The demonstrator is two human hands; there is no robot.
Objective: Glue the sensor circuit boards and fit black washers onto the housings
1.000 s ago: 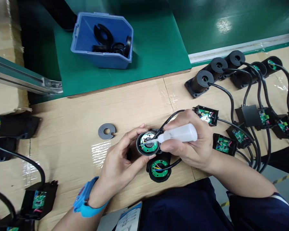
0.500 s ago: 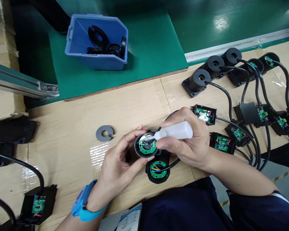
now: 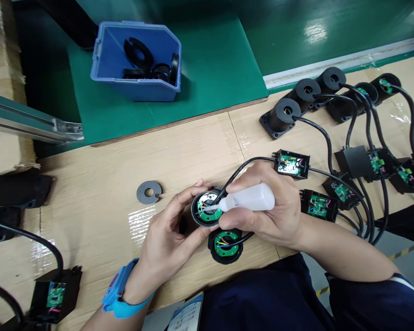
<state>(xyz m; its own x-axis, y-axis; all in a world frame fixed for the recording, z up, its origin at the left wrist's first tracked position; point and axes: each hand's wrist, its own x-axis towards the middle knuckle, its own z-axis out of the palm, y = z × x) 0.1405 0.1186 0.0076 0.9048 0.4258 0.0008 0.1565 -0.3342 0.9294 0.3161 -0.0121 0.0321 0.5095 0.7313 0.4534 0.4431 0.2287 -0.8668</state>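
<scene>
A housing at the tabletop is gripped by the left hand, the right hand grasps a bottle with its nozzle over the opening, a cable crosses the rim, a second housing lies just beside, a ring lies nearby, and a bin stands farther back.

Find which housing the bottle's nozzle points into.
The black housing held by the left hand; the nozzle is over its board, not the other housings.
</scene>
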